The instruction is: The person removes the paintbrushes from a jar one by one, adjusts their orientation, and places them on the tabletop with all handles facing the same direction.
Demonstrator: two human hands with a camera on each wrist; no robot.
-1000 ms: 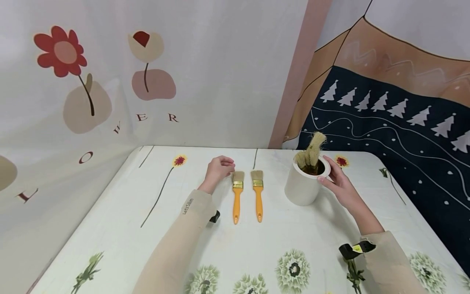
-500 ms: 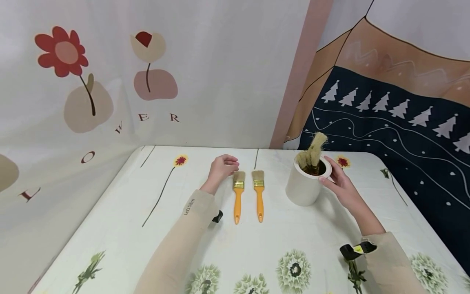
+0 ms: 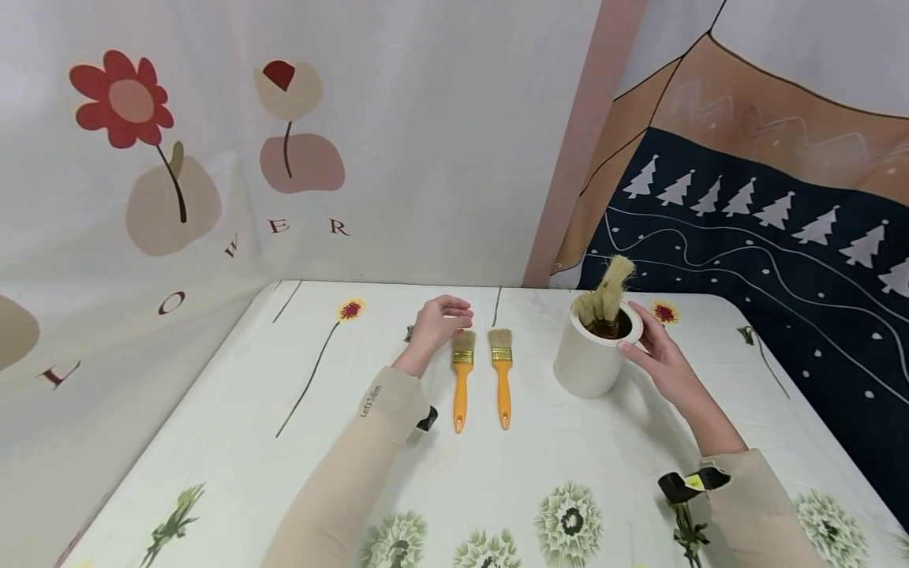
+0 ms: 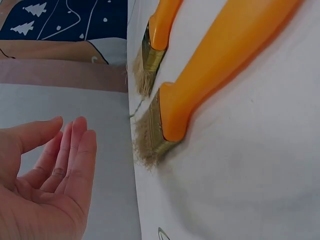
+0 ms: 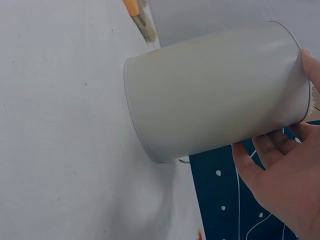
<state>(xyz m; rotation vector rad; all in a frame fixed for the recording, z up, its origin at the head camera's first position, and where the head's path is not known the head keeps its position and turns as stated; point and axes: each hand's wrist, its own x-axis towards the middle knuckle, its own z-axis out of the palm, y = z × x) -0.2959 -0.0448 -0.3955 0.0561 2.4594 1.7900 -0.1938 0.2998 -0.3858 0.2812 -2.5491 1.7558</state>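
Two paintbrushes with orange handles lie side by side on the table, the left paintbrush [image 3: 461,394] and the right paintbrush [image 3: 503,394], bristles pointing away from me. My left hand [image 3: 439,325] hovers by the left brush's bristles. In the left wrist view its fingers are loosely bent, thumb apart, with nothing between them. To the right stands a white cylindrical pot [image 3: 584,367], with brush bristles [image 3: 613,285] sticking out of its top. Gripping the pot's rim from the right is my right hand [image 3: 665,361], thumb at the front and fingers around the side. The brush handles inside are hidden.
A white cloth printed with flowers covers the table [image 3: 284,489]. Behind it hangs a pale curtain [image 3: 426,158] with flower prints, and at the right a dark blue cloth [image 3: 753,260] with white trees.
My left hand has shifted slightly to the right and away from me, past the left paintbrush's bristle tips. My right hand stays on the pot, and the brushes have not moved.
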